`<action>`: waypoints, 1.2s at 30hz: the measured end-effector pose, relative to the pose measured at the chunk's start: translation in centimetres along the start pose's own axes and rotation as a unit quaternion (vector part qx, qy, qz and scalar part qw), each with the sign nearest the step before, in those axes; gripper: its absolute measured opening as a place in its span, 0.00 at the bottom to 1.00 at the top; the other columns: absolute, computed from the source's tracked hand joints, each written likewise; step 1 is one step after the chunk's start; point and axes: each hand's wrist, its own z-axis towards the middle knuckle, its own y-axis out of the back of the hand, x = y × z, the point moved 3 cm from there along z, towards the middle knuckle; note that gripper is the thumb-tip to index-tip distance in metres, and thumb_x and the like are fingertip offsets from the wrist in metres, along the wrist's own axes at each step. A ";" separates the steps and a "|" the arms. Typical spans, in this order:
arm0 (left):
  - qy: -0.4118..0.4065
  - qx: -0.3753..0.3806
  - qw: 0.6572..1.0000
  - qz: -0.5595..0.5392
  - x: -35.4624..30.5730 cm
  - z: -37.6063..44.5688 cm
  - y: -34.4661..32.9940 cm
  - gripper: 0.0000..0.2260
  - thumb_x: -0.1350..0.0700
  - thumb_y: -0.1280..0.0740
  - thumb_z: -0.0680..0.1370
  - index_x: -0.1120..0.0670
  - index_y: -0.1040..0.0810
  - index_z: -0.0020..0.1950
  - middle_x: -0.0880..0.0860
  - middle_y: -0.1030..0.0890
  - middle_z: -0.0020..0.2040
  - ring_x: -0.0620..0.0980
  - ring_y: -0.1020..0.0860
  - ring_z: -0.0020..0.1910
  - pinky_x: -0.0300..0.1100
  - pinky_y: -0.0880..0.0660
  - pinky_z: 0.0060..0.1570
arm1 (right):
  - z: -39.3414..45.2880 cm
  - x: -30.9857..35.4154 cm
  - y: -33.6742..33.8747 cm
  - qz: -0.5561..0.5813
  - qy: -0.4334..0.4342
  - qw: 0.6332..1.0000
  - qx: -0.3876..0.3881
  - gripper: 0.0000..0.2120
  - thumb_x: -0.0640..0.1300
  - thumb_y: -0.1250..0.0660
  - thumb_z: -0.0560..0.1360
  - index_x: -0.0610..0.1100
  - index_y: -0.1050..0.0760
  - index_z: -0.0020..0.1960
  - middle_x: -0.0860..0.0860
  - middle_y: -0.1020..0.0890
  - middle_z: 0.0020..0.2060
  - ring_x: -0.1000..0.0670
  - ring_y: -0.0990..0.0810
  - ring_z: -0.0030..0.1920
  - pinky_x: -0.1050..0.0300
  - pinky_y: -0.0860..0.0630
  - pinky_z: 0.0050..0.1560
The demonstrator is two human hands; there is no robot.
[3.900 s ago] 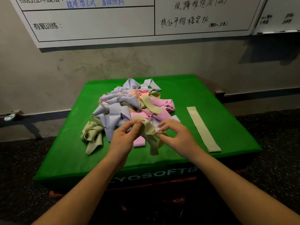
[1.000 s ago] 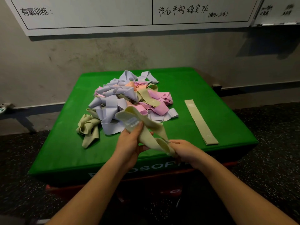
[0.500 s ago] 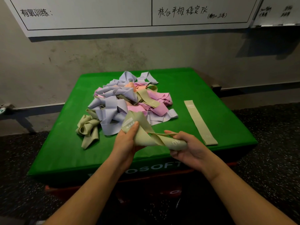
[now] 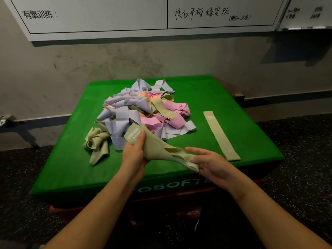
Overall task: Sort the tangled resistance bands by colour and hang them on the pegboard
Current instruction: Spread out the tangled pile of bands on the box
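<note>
A tangled pile of bands [image 4: 143,112] in lilac, pink, olive and a bit of orange lies mid-top of the green padded box [image 4: 224,90]. A twisted olive band [image 4: 159,150] hangs between both hands just above the box's front edge. My left hand [image 4: 133,155] pinches its upper, labelled end. My right hand [image 4: 208,163] lies palm up, the band's lower end pinched between thumb and fingers. One flat olive band [image 4: 220,134] lies straight on the right of the box. A bunched clump of olive bands [image 4: 96,141] sits at the pile's left.
A whiteboard [image 4: 107,17] with handwriting hangs on the grey wall behind the box. Dark speckled floor [image 4: 301,173] surrounds the box. No pegboard is in view.
The olive band has been drawn out of the pile toward me and stretched between both hands. My right hand turned palm up, its fingers loosened round the band's lower end.
</note>
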 end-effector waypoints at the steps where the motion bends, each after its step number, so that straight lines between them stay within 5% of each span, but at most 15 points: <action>1: -0.012 -0.012 0.999 0.027 0.0 0.0 0.1 0.09 0.52 0.34 0.81 0.49 0.23 0.60 0.50 0.16 0.49 0.48 0.18 0.45 0.47 0.20 0.35 | 0.3 -0.1 0.3 -0.067 0.014 0.996 -0.055 0.20 0.28 0.32 0.72 0.38 0.23 0.63 0.39 0.16 0.54 0.45 0.16 0.47 0.55 0.17 0.48; 5: -0.077 -0.031 0.993 0.087 0.3 -0.5 0.2 0.08 0.51 0.34 0.81 0.50 0.23 0.59 0.51 0.17 0.51 0.49 0.18 0.47 0.45 0.21 0.32 | 0.9 -0.1 2.2 -0.347 0.111 0.903 -0.230 0.25 0.36 0.30 0.74 0.47 0.29 0.69 0.48 0.23 0.37 0.50 0.24 0.35 0.52 0.20 0.37; 7: -0.090 -0.019 0.991 0.101 0.2 -0.9 0.0 0.09 0.51 0.35 0.81 0.52 0.23 0.59 0.51 0.17 0.50 0.47 0.17 0.44 0.45 0.21 0.31 | 0.7 0.0 2.2 -0.411 0.166 0.862 -0.244 0.20 0.37 0.31 0.75 0.49 0.25 0.66 0.50 0.27 0.33 0.50 0.26 0.31 0.48 0.19 0.33; 9: -0.088 -0.002 0.989 0.115 0.3 -0.9 -0.1 0.10 0.52 0.35 0.81 0.54 0.24 0.60 0.53 0.17 0.51 0.49 0.16 0.44 0.45 0.21 0.31 | 0.5 0.0 1.7 -0.450 0.169 0.850 -0.216 0.13 0.37 0.34 0.77 0.50 0.21 0.58 0.49 0.24 0.33 0.49 0.23 0.31 0.56 0.22 0.29; 12: -0.081 0.004 0.989 0.123 0.2 -0.6 -0.1 0.10 0.52 0.35 0.81 0.53 0.24 0.61 0.53 0.17 0.52 0.52 0.17 0.48 0.43 0.21 0.32 | 0.8 -0.4 1.2 -0.388 0.123 0.895 -0.182 0.09 0.36 0.39 0.78 0.47 0.23 0.51 0.45 0.19 0.45 0.49 0.21 0.41 0.57 0.21 0.39; 14: -0.073 0.007 0.990 0.120 0.3 -0.4 -0.2 0.11 0.52 0.35 0.81 0.53 0.24 0.62 0.54 0.17 0.53 0.52 0.17 0.49 0.44 0.21 0.33 | 0.9 -0.4 0.9 -0.211 0.088 0.960 -0.160 0.09 0.33 0.42 0.79 0.44 0.26 0.51 0.43 0.18 0.48 0.45 0.20 0.47 0.47 0.18 0.48; 16: -0.067 0.000 0.992 0.102 0.4 -0.1 -0.1 0.10 0.52 0.35 0.81 0.52 0.24 0.61 0.53 0.17 0.53 0.51 0.17 0.48 0.43 0.21 0.32 | 0.8 -0.3 0.0 -0.032 0.061 0.994 -0.087 0.10 0.31 0.44 0.79 0.43 0.29 0.53 0.42 0.20 0.46 0.45 0.21 0.45 0.49 0.21 0.43; 22: -0.029 -0.028 0.998 0.049 0.7 1.0 0.8 0.08 0.52 0.35 0.82 0.50 0.24 0.60 0.50 0.18 0.54 0.49 0.19 0.48 0.47 0.20 0.35 | -0.5 0.6 -0.2 0.119 0.053 0.989 0.074 0.27 0.42 0.22 0.65 0.44 0.25 0.62 0.42 0.17 0.55 0.43 0.17 0.53 0.46 0.18 0.51; 27: -0.020 -0.029 0.999 0.030 0.6 1.4 0.9 0.08 0.52 0.35 0.82 0.50 0.24 0.60 0.51 0.17 0.53 0.49 0.19 0.48 0.49 0.19 0.36 | -0.6 1.2 0.5 0.162 0.039 0.982 0.084 0.22 0.43 0.22 0.61 0.39 0.17 0.55 0.39 0.18 0.57 0.40 0.19 0.57 0.46 0.20 0.57; 33: -0.057 0.001 0.996 0.068 0.1 1.0 0.2 0.03 0.54 0.35 0.82 0.48 0.22 0.53 0.48 0.16 0.46 0.47 0.17 0.43 0.47 0.20 0.32 | 1.0 -0.2 1.7 -0.063 0.031 0.996 -0.049 0.16 0.27 0.37 0.74 0.40 0.19 0.56 0.42 0.17 0.57 0.45 0.19 0.51 0.55 0.19 0.42; 36: -0.086 0.020 0.991 0.102 0.3 0.6 -0.5 0.03 0.54 0.34 0.81 0.49 0.21 0.53 0.49 0.16 0.47 0.47 0.17 0.43 0.46 0.20 0.33 | 1.6 -0.3 2.5 -0.268 0.065 0.948 -0.159 0.18 0.30 0.37 0.75 0.45 0.25 0.61 0.44 0.21 0.46 0.50 0.24 0.38 0.60 0.27 0.31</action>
